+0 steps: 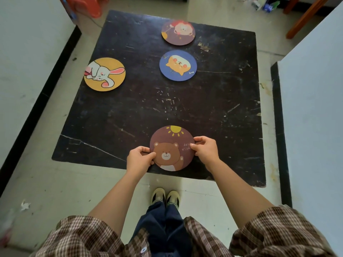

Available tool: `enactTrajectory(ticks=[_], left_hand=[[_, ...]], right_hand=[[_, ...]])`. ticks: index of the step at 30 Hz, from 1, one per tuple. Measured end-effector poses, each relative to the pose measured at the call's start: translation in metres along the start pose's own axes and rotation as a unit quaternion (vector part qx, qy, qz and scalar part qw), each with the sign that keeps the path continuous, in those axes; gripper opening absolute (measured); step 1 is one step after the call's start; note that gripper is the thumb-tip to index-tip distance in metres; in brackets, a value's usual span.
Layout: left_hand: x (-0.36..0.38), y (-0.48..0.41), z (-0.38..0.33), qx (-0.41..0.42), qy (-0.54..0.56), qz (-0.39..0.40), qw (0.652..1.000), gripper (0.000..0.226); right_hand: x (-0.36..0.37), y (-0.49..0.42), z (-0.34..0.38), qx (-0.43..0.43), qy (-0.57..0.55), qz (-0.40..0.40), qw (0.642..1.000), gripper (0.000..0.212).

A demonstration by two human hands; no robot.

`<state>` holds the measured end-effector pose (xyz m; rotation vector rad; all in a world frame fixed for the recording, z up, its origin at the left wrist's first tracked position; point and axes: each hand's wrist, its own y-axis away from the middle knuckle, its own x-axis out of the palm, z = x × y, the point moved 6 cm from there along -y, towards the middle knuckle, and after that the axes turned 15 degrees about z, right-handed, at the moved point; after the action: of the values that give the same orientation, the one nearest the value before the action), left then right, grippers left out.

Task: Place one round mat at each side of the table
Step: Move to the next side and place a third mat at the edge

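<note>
Dark, scratched square table (130, 115) on a pale floor. Brown bear mat (171, 145) at the near edge, gripped on both sides: left hand (140, 159) on its left rim, right hand (206, 150) on its right rim, thumbs on top. Yellow rabbit mat (104, 74) lies at the left edge, slightly overhanging. Blue cat mat (178, 65) sits right of centre. Purple lion mat (178, 32) lies beyond it at the far edge. Checked sleeves (278, 230), two shoes (165, 196) below.

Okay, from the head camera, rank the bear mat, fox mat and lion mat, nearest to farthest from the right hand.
1. bear mat, held at the near edge by the right hand.
2. fox mat, mid-table.
3. lion mat, at the far edge.
</note>
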<state>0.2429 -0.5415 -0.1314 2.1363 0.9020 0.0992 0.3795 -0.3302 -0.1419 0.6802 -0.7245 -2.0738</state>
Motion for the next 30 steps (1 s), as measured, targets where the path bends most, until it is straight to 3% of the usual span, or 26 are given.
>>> enactTrajectory(ticks=[18, 30], left_hand=[[-0.003, 0.005, 0.004, 0.016, -0.100, -0.006, 0.995, 0.014], [-0.003, -0.002, -0.004, -0.021, -0.231, -0.036, 0.972, 0.033]], right_hand=[[0.003, 0.003, -0.008, 0.001, 0.048, -0.004, 0.999, 0.021], [0.005, 0.013, 0.001, -0.051, 0.237, -0.038, 0.970, 0.028]])
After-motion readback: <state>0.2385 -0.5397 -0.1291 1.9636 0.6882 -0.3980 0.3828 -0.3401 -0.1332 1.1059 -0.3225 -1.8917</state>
